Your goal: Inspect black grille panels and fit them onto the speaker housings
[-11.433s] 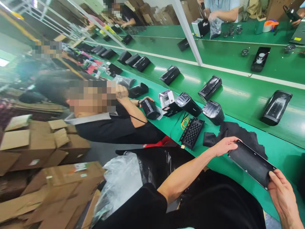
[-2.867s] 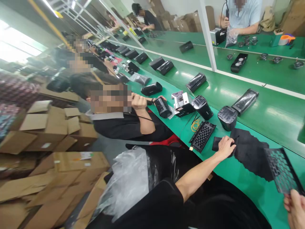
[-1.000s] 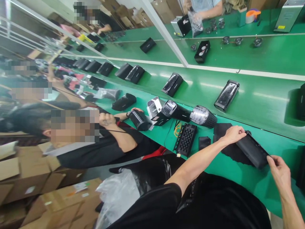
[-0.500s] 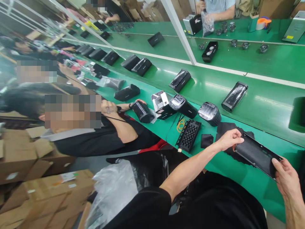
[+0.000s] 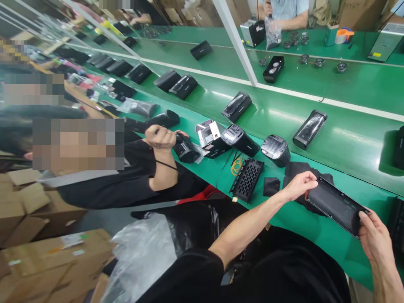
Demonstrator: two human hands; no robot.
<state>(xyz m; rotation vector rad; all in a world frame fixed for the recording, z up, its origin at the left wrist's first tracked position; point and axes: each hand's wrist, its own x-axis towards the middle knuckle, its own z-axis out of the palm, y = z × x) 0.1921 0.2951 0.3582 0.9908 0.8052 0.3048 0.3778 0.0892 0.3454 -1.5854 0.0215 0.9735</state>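
Between my two hands is a black rectangular speaker panel (image 5: 336, 206), tilted above the green bench. My left hand (image 5: 301, 185) pinches its far left corner. At the near right end, my right hand (image 5: 375, 231) grips it with the thumb on top. Beneath the panel lies a pile of black cloth pieces (image 5: 292, 172), partly hidden. A smaller folded black cloth (image 5: 271, 186) rests left of my left hand. Further left is a black perforated speaker housing (image 5: 248, 181) next to a coil of yellow wire (image 5: 236, 166).
Two black speakers (image 5: 275, 149) (image 5: 241, 141) stand beside a white-and-black box (image 5: 211, 139). More wrapped speakers (image 5: 309, 129) lie on the green conveyor (image 5: 353, 143). A co-worker's raised hand (image 5: 160, 136) is at my left. Cardboard boxes (image 5: 59, 269) and a plastic bag (image 5: 145, 252) are below.
The co-worker at left has raised a hand closer to the bench's speakers. My view has shifted slightly; both my hands keep their hold on the panel.
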